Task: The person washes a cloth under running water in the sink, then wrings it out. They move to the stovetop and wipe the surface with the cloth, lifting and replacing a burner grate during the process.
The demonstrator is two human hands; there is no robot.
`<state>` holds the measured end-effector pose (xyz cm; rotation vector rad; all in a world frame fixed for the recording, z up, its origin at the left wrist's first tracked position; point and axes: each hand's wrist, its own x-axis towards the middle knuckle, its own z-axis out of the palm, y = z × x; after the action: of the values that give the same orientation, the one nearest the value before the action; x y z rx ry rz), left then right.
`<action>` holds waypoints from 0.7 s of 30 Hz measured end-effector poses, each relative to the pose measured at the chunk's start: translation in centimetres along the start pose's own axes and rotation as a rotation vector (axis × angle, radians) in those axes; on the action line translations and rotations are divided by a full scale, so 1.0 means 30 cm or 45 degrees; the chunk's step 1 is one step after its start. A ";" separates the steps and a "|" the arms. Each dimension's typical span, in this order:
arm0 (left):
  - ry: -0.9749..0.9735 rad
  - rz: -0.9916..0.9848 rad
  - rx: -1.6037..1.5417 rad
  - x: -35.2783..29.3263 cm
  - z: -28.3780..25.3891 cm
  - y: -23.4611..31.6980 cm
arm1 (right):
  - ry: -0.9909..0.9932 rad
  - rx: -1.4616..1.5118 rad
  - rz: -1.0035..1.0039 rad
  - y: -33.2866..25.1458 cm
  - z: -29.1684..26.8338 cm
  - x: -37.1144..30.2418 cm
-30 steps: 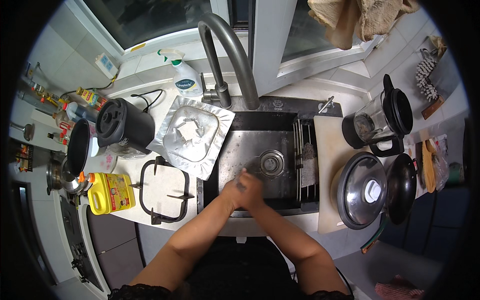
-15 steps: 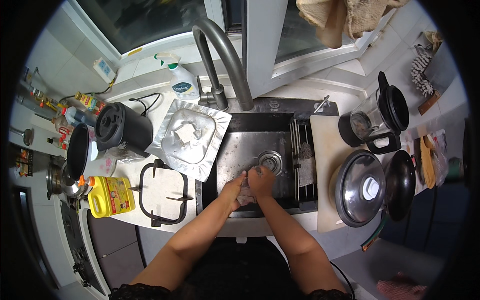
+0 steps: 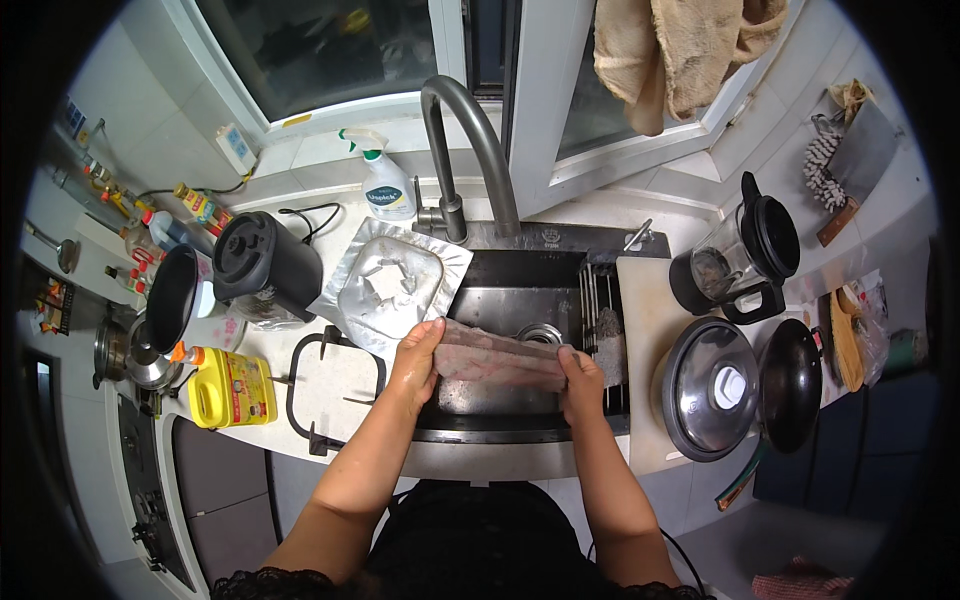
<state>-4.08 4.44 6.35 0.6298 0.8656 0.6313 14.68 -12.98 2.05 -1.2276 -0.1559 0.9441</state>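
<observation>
A damp, greyish-pink cleaning cloth (image 3: pixel 500 360) is stretched sideways between my hands, above the dark sink (image 3: pixel 510 433). My left hand (image 3: pixel 418 360) grips its left end, thumb on top. At the right end, my right hand (image 3: pixel 582 384) pinches the other edge. Behind the cloth the round drain (image 3: pixel 540 334) shows partly. The grey gooseneck faucet (image 3: pixel 478 130) arches over the sink's far side.
Left of the sink lie a foil stove liner (image 3: pixel 455 262), a black burner grate (image 3: pixel 290 385) and a yellow jug (image 3: pixel 232 388). A cutting board (image 3: pixel 640 400), a lidded pot (image 3: pixel 712 390), a blender jug (image 3: pixel 735 250) and a frying pan (image 3: pixel 790 385) stand right. A spray bottle (image 3: pixel 388 188) is behind.
The cloth was bunched between my hands low in the sink. Now my hands have moved apart and up, and it is spread out between them. The view has shifted slightly.
</observation>
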 end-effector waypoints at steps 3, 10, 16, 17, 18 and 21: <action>0.054 0.099 -0.057 0.002 0.013 0.023 | -0.067 0.018 -0.017 -0.069 0.013 -0.011; 0.117 -0.118 -0.082 -0.047 0.096 0.109 | -0.198 0.100 0.221 -0.175 -0.060 -0.043; -0.157 -0.187 -0.230 -0.108 0.255 0.084 | 0.006 0.183 0.349 0.055 -0.050 0.021; -0.282 -0.223 -0.288 -0.097 0.254 0.060 | -0.062 0.218 0.454 0.099 -0.040 0.021; -0.311 -0.222 -0.326 -0.110 0.267 0.053 | -0.165 0.097 0.371 0.118 0.017 -0.012; -0.401 -0.266 -0.404 -0.159 0.362 0.048 | -0.474 0.255 0.353 0.059 0.134 -0.115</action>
<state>2.26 -0.68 15.10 0.3333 0.5137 0.4515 9.28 -12.37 3.37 -0.8934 -0.1831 1.3930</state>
